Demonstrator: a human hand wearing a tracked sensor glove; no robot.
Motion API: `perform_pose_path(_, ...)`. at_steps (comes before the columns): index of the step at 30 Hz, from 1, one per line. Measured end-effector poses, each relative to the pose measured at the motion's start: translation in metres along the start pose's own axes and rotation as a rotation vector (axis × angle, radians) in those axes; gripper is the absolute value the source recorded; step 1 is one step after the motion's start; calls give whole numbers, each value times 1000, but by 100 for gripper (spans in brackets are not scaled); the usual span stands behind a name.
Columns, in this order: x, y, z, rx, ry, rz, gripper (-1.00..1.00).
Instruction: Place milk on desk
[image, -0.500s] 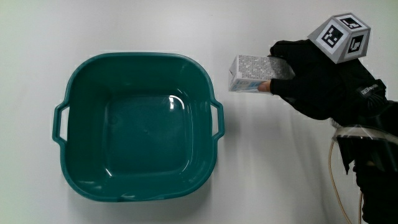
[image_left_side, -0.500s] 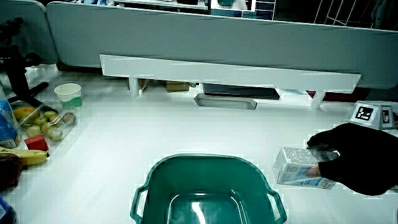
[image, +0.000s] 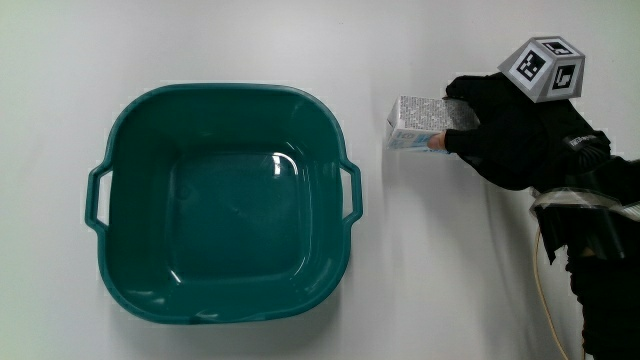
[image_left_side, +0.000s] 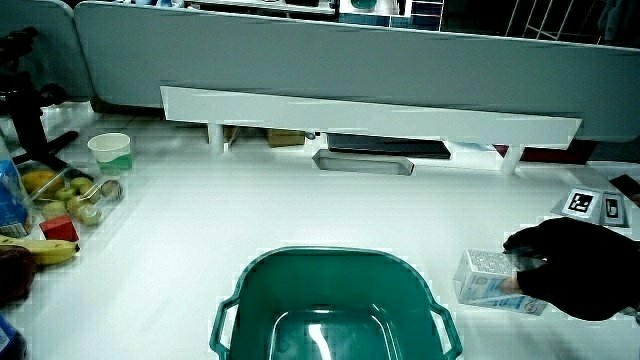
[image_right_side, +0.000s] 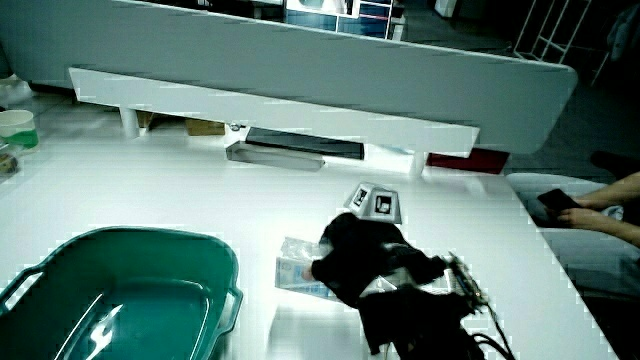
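Main view shows the white table (image: 220, 40) spread under everything I'm doing, with the big teal wash basin (image: 222, 200) sitting on it well apart from my hand (image: 510, 130); its two side handles stick out, and the nearer one points toward the carton I'm gripping. Both side views show the same basin (image_left_side: 335, 305) low in front of me, with the long white shelf (image_left_side: 370, 115) on short legs standing near the grey partition (image_left_side: 330, 60).

My forearm comes in from the table's edge, and the black glove ends in fingers (image: 462, 92) wrapped over the end of the milk carton (image: 416, 123). So my grip is closed around the milk, thumb on the side nearer me, fingers across its top. The carton lies on its side, between my hand and the basin, apart from the basin's rim. In a side view the carton (image_left_side: 490, 282) looks to be resting flat on the table, though I can't tell for certain that it touches.

The patterned cube (image: 543, 69) rides on the back of my glove. In a side view, a small paper cup (image_left_side: 110, 152) and some fruit (image_left_side: 75, 200) sit well away from my hand.
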Motion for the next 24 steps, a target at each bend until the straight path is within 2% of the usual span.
perform_pose_path(6,5,5,-9,-12,5,-4,0)
perform_pose_path(14,14,13,-23,-64,7,-18,0)
perform_pose_path(16,15,12,-22,-56,28,-20,0)
perform_pose_path(18,14,13,-23,-57,5,-27,0)
perform_pose_path(21,15,13,-24,-59,18,-23,0)
perform_pose_path(23,16,14,-25,-73,24,-23,0)
perform_pose_path(24,17,14,-26,-83,29,-32,-7)
